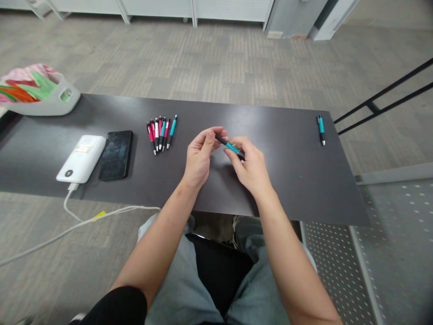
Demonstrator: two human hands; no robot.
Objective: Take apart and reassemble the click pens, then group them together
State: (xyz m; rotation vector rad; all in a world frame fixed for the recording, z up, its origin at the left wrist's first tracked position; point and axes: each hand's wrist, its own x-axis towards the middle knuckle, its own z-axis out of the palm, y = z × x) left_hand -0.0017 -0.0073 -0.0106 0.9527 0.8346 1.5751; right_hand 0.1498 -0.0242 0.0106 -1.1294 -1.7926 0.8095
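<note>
A teal and black pen (231,147) is held between my two hands above the dark table. My left hand (200,155) pinches its black grip end with thumb and fingers. Around the other end, my right hand (249,163) closes its thumb and fingers, hiding part of the clip end. To the left lies a cluster of several pens (158,133), red, white and teal with black grips. A separate teal pen (321,131) rests near the table's right edge.
On the left of the dark table (287,189) are a black phone (116,155) and a white power bank (81,158) with a white cable (115,212) running off the front edge. A white basket (56,101) of colourful cloth stands at the far left.
</note>
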